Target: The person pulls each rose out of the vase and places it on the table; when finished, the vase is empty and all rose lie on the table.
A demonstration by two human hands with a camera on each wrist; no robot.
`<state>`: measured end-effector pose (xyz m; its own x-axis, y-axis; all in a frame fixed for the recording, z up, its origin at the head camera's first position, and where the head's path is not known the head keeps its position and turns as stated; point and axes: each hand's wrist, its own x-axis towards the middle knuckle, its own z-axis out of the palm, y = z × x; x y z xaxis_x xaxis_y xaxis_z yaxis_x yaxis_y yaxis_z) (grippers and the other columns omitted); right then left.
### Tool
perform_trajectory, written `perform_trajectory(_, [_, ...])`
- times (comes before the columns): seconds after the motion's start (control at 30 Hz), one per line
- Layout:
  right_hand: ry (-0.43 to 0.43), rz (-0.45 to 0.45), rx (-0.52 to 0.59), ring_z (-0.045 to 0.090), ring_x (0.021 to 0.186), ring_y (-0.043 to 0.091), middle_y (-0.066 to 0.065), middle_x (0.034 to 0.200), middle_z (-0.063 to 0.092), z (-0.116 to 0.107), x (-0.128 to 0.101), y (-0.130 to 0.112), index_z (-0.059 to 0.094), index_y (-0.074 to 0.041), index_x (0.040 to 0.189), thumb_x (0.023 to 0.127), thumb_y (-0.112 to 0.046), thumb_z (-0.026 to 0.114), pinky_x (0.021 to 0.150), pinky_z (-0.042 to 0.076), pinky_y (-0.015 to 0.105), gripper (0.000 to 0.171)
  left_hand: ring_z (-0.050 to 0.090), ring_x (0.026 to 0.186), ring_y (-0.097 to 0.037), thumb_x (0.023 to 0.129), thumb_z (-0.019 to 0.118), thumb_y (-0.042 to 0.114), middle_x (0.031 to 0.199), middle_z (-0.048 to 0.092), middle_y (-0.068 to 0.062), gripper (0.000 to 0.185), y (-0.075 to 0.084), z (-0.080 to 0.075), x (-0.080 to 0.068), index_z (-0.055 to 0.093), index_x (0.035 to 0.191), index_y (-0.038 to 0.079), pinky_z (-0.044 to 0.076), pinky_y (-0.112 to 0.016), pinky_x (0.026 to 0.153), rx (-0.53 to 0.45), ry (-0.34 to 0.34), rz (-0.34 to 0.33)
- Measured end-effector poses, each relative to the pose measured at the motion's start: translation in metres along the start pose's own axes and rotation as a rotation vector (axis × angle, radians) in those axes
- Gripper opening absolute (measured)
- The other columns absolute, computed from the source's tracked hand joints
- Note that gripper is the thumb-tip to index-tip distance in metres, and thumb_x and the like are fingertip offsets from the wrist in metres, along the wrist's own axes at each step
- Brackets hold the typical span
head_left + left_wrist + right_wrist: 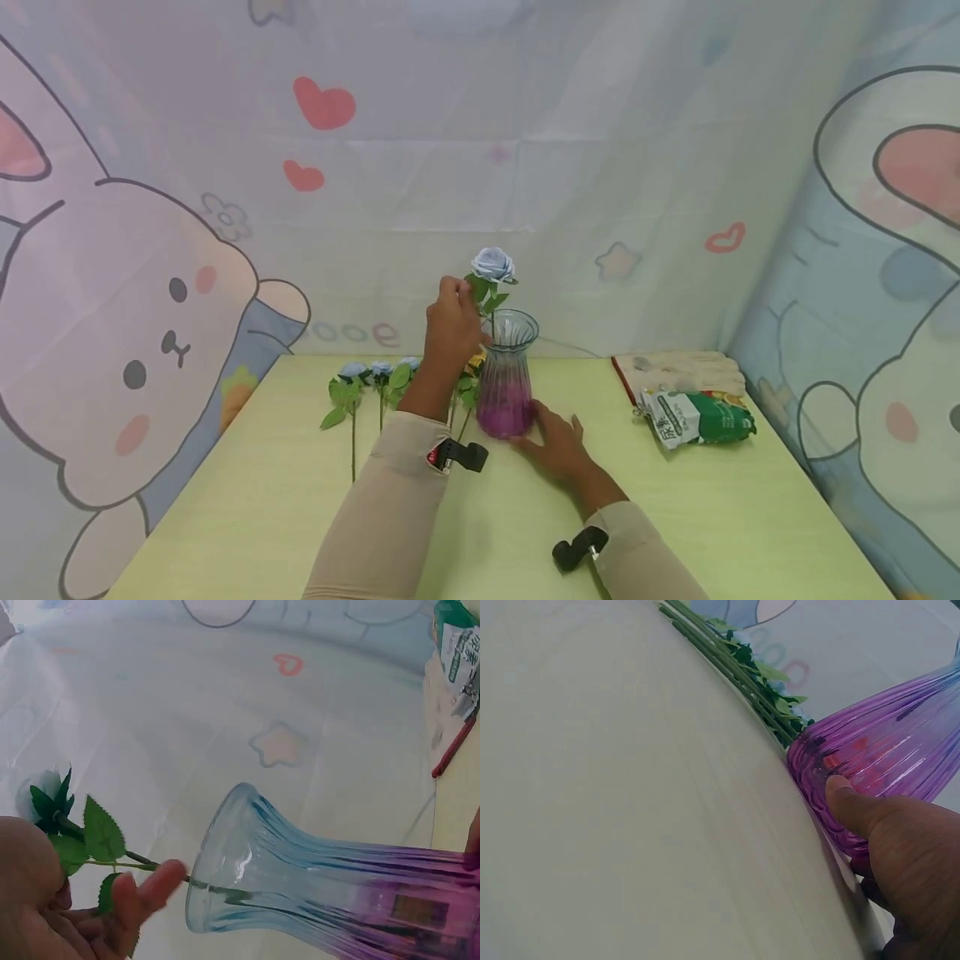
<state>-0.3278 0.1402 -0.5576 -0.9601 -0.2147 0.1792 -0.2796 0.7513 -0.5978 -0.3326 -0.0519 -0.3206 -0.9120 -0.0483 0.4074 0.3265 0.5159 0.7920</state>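
Note:
A ribbed glass vase (507, 379), clear blue at the mouth and purple at the base, stands upright on the pale green table (285, 500). My left hand (454, 315) pinches the stem of a blue rose (493, 265) just below its leaves; in the left wrist view the rose (96, 834) has its stem running past my fingers (146, 889) into the vase (315, 896) mouth. My right hand (553, 435) lies low on the table, its straight thumb (847, 801) touching the purple vase base (889, 761).
Several more blue roses (375, 372) lie on the table left of the vase, their stems (731, 664) toward me. A green and white bag (701, 418) and folded cloth (678, 369) sit at the right. Printed curtains enclose the table.

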Motion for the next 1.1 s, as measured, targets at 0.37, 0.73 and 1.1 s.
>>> perform_trajectory(0.37, [0.011,-0.014,0.017,0.038,0.147,0.025,0.001,0.155,0.045,0.001,0.000,-0.002,0.030,-0.021,0.156,0.091,-0.061,0.060,0.118,0.002,0.067,0.082,0.075,0.092,-0.033,0.107,0.032,0.044,0.121,0.063,-0.030,0.045,-0.003,-0.010,0.004,0.039,0.131,0.007,0.062,-0.040,0.075,-0.560,-0.170,-0.268])
perform_trajectory(0.73, [0.006,-0.016,0.008,0.037,0.148,0.026,0.002,0.156,0.043,-0.004,-0.002,-0.005,0.029,-0.020,0.157,0.092,-0.060,0.059,0.118,0.002,0.067,0.081,0.061,0.127,-0.029,0.099,0.063,0.015,0.133,0.064,-0.018,0.035,-0.004,-0.024,-0.003,0.060,0.129,-0.001,0.052,-0.036,0.104,-0.645,-0.339,-0.252])
perform_trajectory(1.1, [-0.001,-0.002,0.040,0.036,0.148,0.026,0.001,0.157,0.042,0.000,-0.004,-0.006,0.030,-0.021,0.157,0.092,-0.059,0.061,0.119,0.000,0.067,0.081,0.075,0.089,-0.034,0.093,0.071,0.024,0.118,0.072,-0.010,0.026,-0.021,-0.011,-0.005,0.071,0.116,0.013,0.062,-0.035,0.067,-0.545,-0.132,-0.135])
